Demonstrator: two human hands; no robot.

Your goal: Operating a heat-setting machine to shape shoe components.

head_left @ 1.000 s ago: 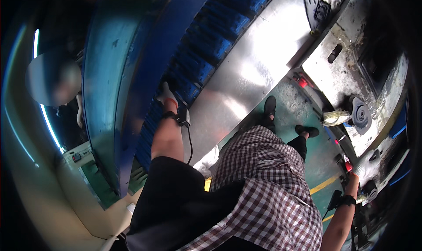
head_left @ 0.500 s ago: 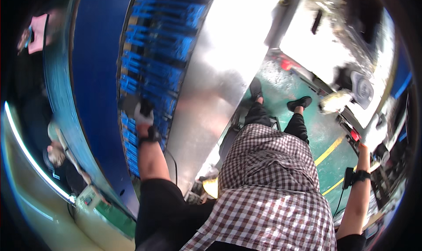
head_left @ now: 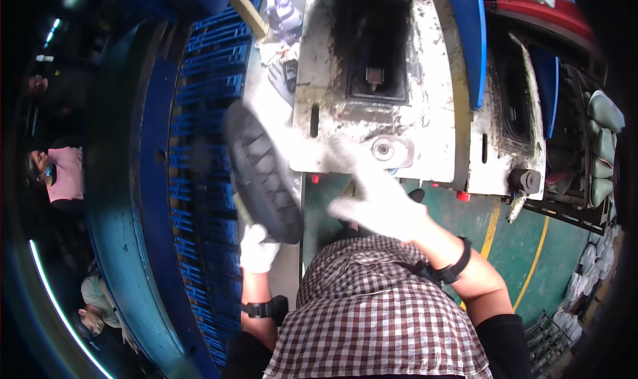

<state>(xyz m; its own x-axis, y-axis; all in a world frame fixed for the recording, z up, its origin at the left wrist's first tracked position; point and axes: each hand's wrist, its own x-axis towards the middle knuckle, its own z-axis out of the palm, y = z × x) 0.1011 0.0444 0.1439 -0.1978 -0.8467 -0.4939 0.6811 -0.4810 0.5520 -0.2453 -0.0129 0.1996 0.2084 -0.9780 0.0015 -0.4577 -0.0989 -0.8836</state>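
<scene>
My left hand, in a white glove, grips a shoe near its heel end and holds it up. The shoe's black, chunky-treaded sole faces me, and only a strip of olive shows along its edge. To the right of it is my right hand, also white-gloved, with fingers spread and nothing in them. Its fingertips are blurred. Beyond that hand a grey oval piece with a round centre lies at the near edge of a worn white machine plate.
A blue slatted rack runs along the left. At the far end sit a pale purple shoe and a grey glove. A second plate bears a dark block. Several people stand beyond the blue conveyor edge.
The view has turned toward the white plates. My left hand has left the blue rack and now holds up the shoe. My right hand has come in from the far right to the middle.
</scene>
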